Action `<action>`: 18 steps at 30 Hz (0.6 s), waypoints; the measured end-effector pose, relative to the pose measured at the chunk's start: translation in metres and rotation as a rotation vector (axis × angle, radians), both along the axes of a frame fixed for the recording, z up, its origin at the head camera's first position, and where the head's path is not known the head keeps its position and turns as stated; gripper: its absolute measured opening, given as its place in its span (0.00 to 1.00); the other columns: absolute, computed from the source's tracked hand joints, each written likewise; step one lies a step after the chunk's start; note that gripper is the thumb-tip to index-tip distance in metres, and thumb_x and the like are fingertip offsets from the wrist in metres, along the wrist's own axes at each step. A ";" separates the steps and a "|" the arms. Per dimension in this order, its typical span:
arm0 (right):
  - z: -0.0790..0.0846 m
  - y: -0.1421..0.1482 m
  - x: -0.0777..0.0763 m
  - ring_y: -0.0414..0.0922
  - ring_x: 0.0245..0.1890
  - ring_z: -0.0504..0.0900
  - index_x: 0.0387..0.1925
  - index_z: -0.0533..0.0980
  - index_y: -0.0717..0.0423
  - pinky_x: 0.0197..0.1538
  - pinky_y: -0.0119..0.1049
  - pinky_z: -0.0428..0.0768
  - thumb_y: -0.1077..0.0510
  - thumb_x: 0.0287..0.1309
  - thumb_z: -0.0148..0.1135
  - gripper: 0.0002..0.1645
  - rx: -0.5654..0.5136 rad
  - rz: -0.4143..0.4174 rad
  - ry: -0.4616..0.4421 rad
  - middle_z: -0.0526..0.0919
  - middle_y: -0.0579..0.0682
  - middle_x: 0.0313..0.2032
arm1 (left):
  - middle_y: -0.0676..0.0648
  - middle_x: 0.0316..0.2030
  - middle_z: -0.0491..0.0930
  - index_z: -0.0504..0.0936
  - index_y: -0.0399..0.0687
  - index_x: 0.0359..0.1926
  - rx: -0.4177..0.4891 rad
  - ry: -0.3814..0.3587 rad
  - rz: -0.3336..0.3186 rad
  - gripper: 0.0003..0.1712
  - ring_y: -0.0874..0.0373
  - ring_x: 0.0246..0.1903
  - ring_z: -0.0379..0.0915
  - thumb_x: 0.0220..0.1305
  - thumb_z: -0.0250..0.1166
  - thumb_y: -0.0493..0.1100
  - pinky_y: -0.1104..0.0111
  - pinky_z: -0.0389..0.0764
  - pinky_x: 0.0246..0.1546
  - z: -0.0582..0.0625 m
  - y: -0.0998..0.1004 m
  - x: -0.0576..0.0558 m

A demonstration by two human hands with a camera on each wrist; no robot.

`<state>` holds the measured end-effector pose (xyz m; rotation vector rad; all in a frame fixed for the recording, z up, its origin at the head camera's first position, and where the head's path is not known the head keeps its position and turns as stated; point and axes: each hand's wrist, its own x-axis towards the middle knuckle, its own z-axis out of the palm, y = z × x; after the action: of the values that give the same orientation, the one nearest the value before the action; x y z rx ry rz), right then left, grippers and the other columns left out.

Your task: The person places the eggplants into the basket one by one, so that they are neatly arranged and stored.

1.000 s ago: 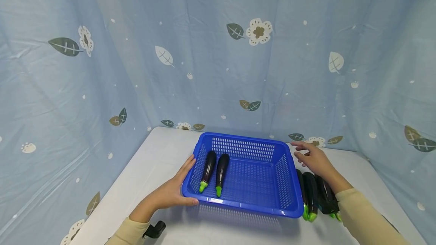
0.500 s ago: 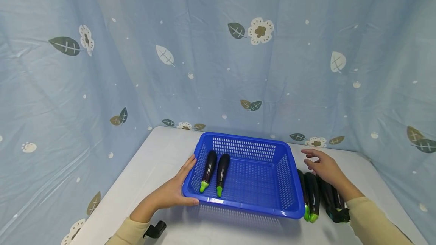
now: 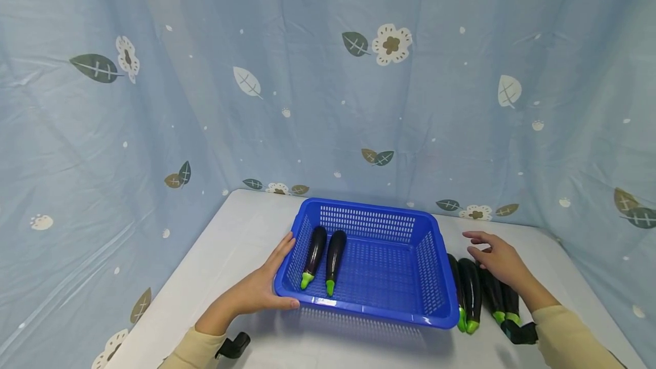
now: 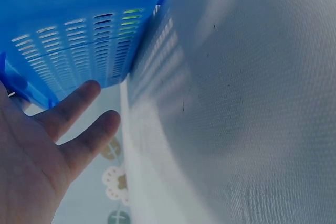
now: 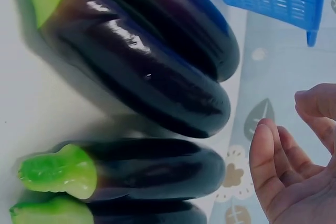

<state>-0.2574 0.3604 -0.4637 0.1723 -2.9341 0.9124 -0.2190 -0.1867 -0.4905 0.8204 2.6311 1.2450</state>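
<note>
Two dark eggplants (image 3: 315, 255) with green stems lie side by side at the left in a blue plastic basket (image 3: 379, 315). At the basket's front left corner, my left hand (image 3: 261, 283) has its thumb along the front rim and its fingers against the left side; the left wrist view shows the fingers (image 4: 79, 100) straight and spread. My right hand (image 3: 499, 258) hovers over several eggplants (image 3: 470, 295) to the right of the basket, fingers loosely bent and holding nothing. In the right wrist view, the eggplants (image 5: 152, 169) lie just beyond the fingertips.
The basket stands on a white table (image 3: 241, 215). A blue curtain (image 3: 318, 118) with leaves and flowers hangs behind and along both sides. Black wrist devices (image 3: 233, 346) sit at both sleeves.
My right hand has moved right and slightly toward me, away from the basket's right rim to above the farther eggplants. The left hand and basket have stayed in place.
</note>
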 end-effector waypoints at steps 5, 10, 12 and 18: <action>-0.003 0.002 0.003 0.61 0.44 0.84 0.66 0.71 0.66 0.37 0.45 0.86 0.57 0.72 0.59 0.26 -0.006 -0.012 -0.016 0.74 0.77 0.58 | 0.50 0.82 0.30 0.37 0.55 0.83 0.001 0.001 0.002 0.75 0.37 0.77 0.42 0.48 0.80 0.60 0.37 0.64 0.64 0.000 0.000 0.000; -0.002 0.007 0.007 0.63 0.45 0.84 0.67 0.69 0.67 0.37 0.46 0.86 0.58 0.71 0.58 0.28 0.003 -0.024 -0.023 0.72 0.78 0.58 | 0.50 0.82 0.31 0.38 0.54 0.83 -0.005 0.007 0.005 0.75 0.39 0.77 0.41 0.47 0.81 0.60 0.37 0.63 0.65 0.000 0.000 0.000; -0.002 0.010 0.008 0.63 0.44 0.84 0.66 0.69 0.68 0.36 0.46 0.86 0.59 0.71 0.58 0.28 0.006 -0.021 -0.011 0.72 0.78 0.58 | 0.50 0.82 0.31 0.38 0.54 0.83 -0.001 0.008 0.006 0.75 0.39 0.77 0.41 0.47 0.81 0.60 0.37 0.63 0.65 0.000 0.000 0.000; -0.003 0.018 0.013 0.64 0.43 0.84 0.65 0.70 0.69 0.35 0.45 0.85 0.60 0.71 0.59 0.26 0.013 -0.020 0.004 0.72 0.78 0.58 | 0.49 0.82 0.31 0.38 0.54 0.83 0.008 0.002 0.001 0.75 0.38 0.77 0.41 0.48 0.81 0.59 0.37 0.62 0.65 0.001 0.001 0.001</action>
<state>-0.2446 0.3782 -0.4666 0.1455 -2.9329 0.8893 -0.2184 -0.1861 -0.4891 0.8226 2.6294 1.2570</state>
